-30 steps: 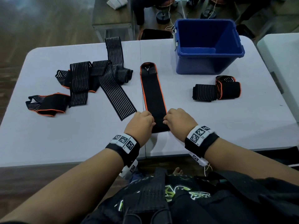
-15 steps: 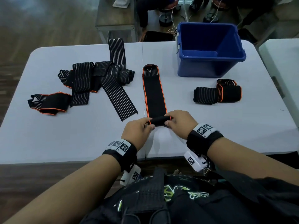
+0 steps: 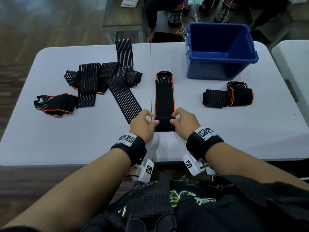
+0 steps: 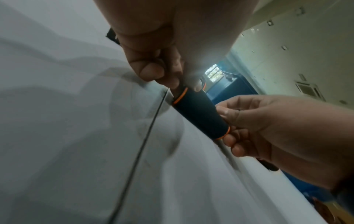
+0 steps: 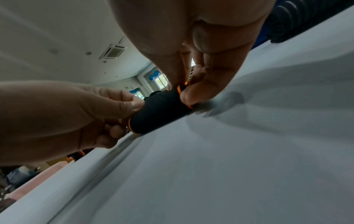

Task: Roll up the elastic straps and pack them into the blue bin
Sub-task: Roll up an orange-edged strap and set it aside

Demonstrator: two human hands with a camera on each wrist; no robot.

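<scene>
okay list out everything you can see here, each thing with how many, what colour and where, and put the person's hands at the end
strap being rolled: 1, black with orange edges, table centre, near end rolled
rolled straps: 2, one black with pale stripes, one black with orange edges, side by side in front of the bin
loose straps: several in a heap, count unclear, black with pale stripes, some orange-edged, table's left half
blue bin: 1, blue, far right of the table, nothing visible inside
table: 1, white, under everything
left hand: pinches the roll's left end
right hand: pinches the roll's right end
</scene>
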